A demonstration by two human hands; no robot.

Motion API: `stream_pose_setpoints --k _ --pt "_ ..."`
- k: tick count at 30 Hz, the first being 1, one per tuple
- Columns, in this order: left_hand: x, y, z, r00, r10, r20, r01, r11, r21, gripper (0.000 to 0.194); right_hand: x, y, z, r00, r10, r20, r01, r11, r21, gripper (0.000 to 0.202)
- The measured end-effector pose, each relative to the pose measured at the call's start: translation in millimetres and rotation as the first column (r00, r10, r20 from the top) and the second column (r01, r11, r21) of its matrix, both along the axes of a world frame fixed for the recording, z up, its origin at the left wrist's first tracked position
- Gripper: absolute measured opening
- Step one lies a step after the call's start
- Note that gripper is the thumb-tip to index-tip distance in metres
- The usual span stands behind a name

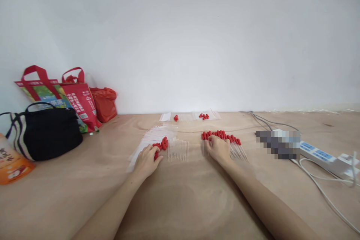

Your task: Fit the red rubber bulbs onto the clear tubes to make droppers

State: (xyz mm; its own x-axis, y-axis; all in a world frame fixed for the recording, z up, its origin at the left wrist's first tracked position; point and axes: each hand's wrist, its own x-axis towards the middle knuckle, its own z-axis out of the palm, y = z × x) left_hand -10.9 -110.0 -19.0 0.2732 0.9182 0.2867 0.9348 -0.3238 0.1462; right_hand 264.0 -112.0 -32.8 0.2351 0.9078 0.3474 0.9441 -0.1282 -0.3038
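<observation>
My left hand (147,162) rests by a small pile of red caps (164,143), its fingers bent over one or more of them; what the fingertips hold is too small to make out. Just right of the pile lies a row of thin clear tubes (178,150). My right hand (218,148) is at a fanned row of red-capped clear tubes (236,146), fingers curled down on its left part, the grip partly hidden. Clear plastic bags (140,146) lie flat beneath and behind my left hand.
At the back, flat bags (186,116) hold more red caps (204,116). Shopping bags (81,101), a black bag (53,131) and an orange pouch (14,163) stand left. A power strip (317,153) with cables (320,189) and a blurred dark object (278,144) lie right.
</observation>
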Motion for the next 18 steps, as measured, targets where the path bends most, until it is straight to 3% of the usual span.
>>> stream_pose_setpoints --k 4,9,18 --pt "-0.2 0.7 -0.9 1.000 0.021 -0.013 -0.021 1.000 0.006 0.011 -32.9 -2.5 3.0 0.990 0.140 -0.008 -0.140 0.989 -0.044 0.027" --pt "2.9 0.9 -0.5 0.994 0.095 -0.060 -0.094 0.995 0.026 0.011 -67.2 2.1 4.0 0.993 0.108 -0.045 -0.115 0.972 -0.206 0.032" --pt "10.6 -4.6 5.1 0.985 0.128 -0.113 -0.127 0.992 0.015 0.016 -74.7 3.8 4.4 0.993 0.117 0.022 -0.107 0.959 -0.262 0.028"
